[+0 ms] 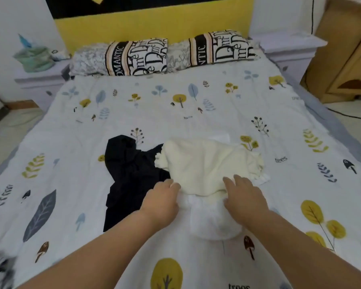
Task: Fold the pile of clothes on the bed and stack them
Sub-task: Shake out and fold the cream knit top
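1. Head view: a bed [175,105] with a white cover printed with leaves, trees and mushrooms fills most of the picture
2. A cream garment [206,163] lies near the middle of the bed, partly folded, with a frilled edge on its left and a gathered cuff on its right
3. A white garment [213,222] lies just under the cream one's near edge and reaches toward the camera
4. A black garment [129,172] lies crumpled to the left, touching the cream one, whose left edge overlaps it
5. The left hand [162,202] sits at the cream garment's near left corner; its fingers [173,184] are curled on the cloth edge, though whether they pinch it I cannot tell
6. The right hand [244,197] rests on the cream garment's near right part, palm down, its fingers [231,182] straight and slightly spread, lying flat on the cloth
7. Two pillows [138,57] with large black lettering stand against a yellow headboard [154,28] at the far end
8. On a nightstand [40,78] left of the bed sits a green cloth container [37,59]; something blue sticks up from it, too blurred to tell
9. A wooden cabinet [346,65] stands at the right, and a black cable [354,117] runs over the floor beside it
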Available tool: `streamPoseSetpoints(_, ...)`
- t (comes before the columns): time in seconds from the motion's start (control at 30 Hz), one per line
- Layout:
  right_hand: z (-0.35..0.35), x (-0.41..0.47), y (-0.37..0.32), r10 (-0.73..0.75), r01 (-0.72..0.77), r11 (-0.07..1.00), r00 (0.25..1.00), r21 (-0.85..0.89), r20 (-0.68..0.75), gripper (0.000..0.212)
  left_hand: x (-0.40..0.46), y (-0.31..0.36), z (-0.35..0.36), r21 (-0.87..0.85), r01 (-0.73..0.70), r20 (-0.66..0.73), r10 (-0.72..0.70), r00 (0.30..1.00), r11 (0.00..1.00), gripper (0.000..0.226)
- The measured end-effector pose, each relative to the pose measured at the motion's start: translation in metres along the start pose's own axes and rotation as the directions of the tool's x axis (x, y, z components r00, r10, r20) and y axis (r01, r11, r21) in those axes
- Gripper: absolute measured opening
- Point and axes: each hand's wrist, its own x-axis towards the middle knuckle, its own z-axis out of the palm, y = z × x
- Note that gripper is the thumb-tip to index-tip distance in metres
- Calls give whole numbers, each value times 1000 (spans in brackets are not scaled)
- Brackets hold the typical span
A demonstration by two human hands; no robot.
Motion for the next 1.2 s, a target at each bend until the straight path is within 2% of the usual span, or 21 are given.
streamPoseSetpoints(0.13,34,37,8,-20,20,1000,1000,-4,-17,60,48,1,32,158,-78,-59,89,994,984,68)
streamPoseSetpoints(0.2,47,50,10,-18,17,999,1000,-36,-24,61,71,0,46,201,-61,-75,77,994,978,76)
streamPoseSetpoints(0.27,60,60,11,5,-3,998,1000,-57,23,60,90,-5,60,177,-30,-25,35,999,984,77)
streamPoseSetpoints(0.33,70,63,8,20,-15,995,999,-96,48,52,100,-10,72,101,-21,75,13,997,995,69)
streamPoseSetpoints(0.37,74,62,6,12,-9,994,1000,-113,24,43,102,-12,77,55,-30,80,25,996,998,61)
streamPoseSetpoints(0.47,72,55,1,-50,42,992,997,-122,-64,22,95,-10,79,-51,-55,-40,53,998,997,35)
streamPoseSetpoints(0.53,66,47,-1,-63,59,996,996,-73,-59,19,85,-8,69,-116,-45,-30,42,999,992,27)
streamPoseSetpoints(0.67,47,13,-4,-27,60,957,993,283,-117,28,51,-14,32,-291,-41,-53,27,998,956,13)
streamPoseSetpoints(0.8,13,-39,-8,29,90,821,980,564,-198,21,6,-14,-17,-478,-28,-76,-10,997,878,24)
streamPoseSetpoints(0.93,-52,-72,-9,48,143,724,965,675,-257,29,-27,-1,-79,-589,5,-116,-90,989,808,32)
streamPoseSetpoints(1.13,-171,-120,-10,129,221,644,912,732,-389,18,-87,19,-192,-680,-76,-230,-113,967,729,30)
streamPoseSetpoints(1.2,-210,-140,-8,165,254,626,881,737,-443,20,-115,22,-232,-554,-131,-281,-37,959,822,35)
